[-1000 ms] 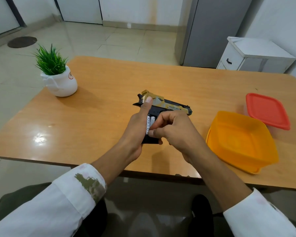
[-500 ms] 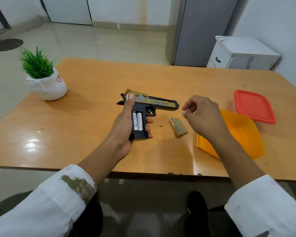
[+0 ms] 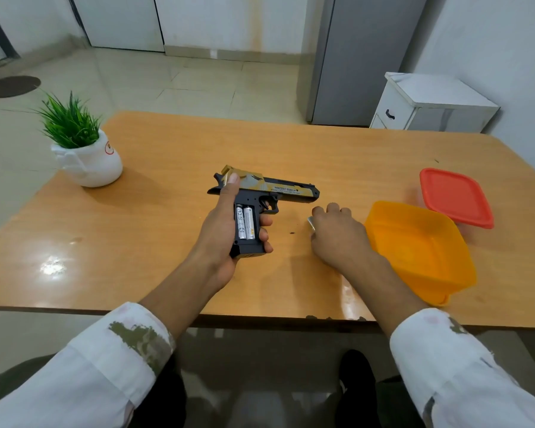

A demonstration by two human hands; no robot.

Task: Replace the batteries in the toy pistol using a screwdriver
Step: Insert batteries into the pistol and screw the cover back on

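Wooden table (image 3: 167, 156) centre: wrapping left hand (image 3: 218, 233) round toy pistol (image 3: 286, 190) grip, baring batteries (image 3: 245, 222). Covering grey cover (image 3: 310, 223) with right hand (image 3: 337, 237), can't tell if pinching. Tilting now = risking spilling batteries.

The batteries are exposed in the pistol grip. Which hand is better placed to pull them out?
Right. The left hand grips the toy pistol, with the two batteries facing up. The right hand rests on the table beside it, over a small grey part, probably a short reach away.
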